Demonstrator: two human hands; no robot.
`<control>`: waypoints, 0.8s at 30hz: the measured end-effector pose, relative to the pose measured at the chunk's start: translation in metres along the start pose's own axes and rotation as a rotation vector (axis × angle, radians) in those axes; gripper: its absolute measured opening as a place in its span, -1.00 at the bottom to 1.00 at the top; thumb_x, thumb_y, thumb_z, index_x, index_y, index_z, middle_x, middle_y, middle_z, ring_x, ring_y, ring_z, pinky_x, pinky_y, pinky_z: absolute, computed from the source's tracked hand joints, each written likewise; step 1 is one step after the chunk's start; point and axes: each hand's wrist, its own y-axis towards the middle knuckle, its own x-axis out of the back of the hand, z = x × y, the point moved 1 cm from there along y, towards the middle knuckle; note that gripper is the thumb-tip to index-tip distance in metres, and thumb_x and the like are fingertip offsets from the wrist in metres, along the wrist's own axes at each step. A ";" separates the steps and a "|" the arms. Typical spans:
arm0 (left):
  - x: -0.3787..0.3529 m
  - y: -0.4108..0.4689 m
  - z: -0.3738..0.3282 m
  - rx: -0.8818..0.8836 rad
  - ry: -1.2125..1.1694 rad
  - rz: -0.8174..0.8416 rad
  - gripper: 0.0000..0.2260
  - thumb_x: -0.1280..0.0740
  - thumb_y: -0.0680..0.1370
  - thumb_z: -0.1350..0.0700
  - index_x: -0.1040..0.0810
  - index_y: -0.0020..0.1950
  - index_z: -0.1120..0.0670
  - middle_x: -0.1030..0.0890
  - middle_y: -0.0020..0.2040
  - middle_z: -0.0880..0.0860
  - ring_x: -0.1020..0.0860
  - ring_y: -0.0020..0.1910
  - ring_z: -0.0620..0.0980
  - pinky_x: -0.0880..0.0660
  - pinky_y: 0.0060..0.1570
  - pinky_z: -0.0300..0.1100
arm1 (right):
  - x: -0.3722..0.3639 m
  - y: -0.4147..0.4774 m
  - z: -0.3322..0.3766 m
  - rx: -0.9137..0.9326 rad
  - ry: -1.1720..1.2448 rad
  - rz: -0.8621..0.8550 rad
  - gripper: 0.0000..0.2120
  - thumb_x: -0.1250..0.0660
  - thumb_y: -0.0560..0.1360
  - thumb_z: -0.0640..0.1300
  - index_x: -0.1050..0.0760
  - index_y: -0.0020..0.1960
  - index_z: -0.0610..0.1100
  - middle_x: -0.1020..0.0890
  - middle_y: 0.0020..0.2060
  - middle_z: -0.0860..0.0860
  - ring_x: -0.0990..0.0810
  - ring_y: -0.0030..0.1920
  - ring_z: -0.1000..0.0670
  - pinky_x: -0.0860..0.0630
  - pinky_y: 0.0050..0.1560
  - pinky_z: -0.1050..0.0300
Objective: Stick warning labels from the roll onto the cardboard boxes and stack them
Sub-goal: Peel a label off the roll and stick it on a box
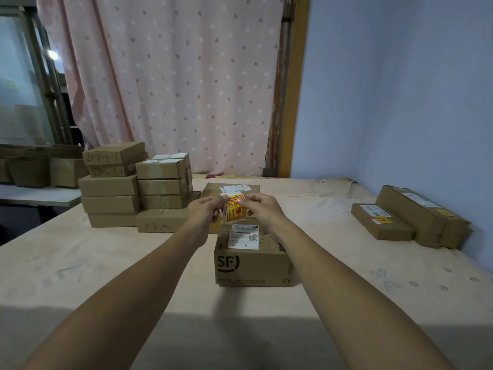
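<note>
"Over the near box [250, 260], who had the roll of labels [226, 201]?"

"Both hands. The left hand [204, 212] was curled round the roll, and the right hand [260, 209] pinched the edge of the loose label [235, 213]."

"How would it handle?"

"Light, thin, floppy and sticky, I judged. Best held by a corner, clear of the glue."

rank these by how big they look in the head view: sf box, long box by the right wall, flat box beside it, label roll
1. SF box and long box: look about alike, and the SF box sits nearer, so unranked.
2. flat box
3. label roll
</note>
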 end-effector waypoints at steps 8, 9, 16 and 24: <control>0.002 -0.003 0.003 0.034 -0.095 0.109 -0.64 -0.47 0.54 -0.04 -0.68 0.15 0.24 -0.62 -0.23 0.05 -0.39 -0.36 -0.09 -0.34 -0.30 -0.22 | -0.002 0.000 -0.004 0.006 0.019 -0.012 -0.73 -0.47 0.53 -0.27 -0.62 0.22 -0.19 -0.71 0.07 -0.06 -0.68 0.09 -0.03 -0.59 0.03 0.18; 0.002 -0.003 0.003 0.039 -0.096 0.111 -0.64 -0.47 0.55 -0.04 -0.68 0.15 0.24 -0.62 -0.24 0.04 -0.39 -0.37 -0.09 -0.34 -0.29 -0.21 | -0.002 0.002 -0.006 0.011 0.010 -0.009 -0.70 -0.48 0.52 -0.30 -0.61 0.23 -0.21 -0.70 0.08 -0.07 -0.67 0.12 -0.05 -0.61 0.08 0.14; 0.007 -0.004 0.002 0.017 0.019 0.054 -0.85 -0.46 0.54 0.18 -0.70 0.05 0.24 -0.64 -0.24 0.08 -0.43 -0.29 -0.05 -0.41 -0.27 -0.19 | -0.006 -0.004 -0.005 -0.033 0.029 0.062 -0.72 -0.44 0.57 -0.05 -0.64 0.21 -0.17 -0.72 0.01 -0.03 -0.66 -0.02 0.02 -0.54 -0.04 0.20; 0.004 -0.013 0.002 -0.039 0.143 0.084 -0.92 -0.48 0.53 0.19 -0.74 -0.01 0.15 -0.72 -0.10 0.10 -0.49 -0.19 -0.01 -0.43 -0.19 -0.13 | -0.007 0.005 -0.007 -0.185 0.023 -0.032 -0.70 -0.41 0.58 0.11 -0.67 0.09 -0.13 -0.71 -0.17 0.01 -0.59 -0.20 0.06 -0.37 -0.21 0.16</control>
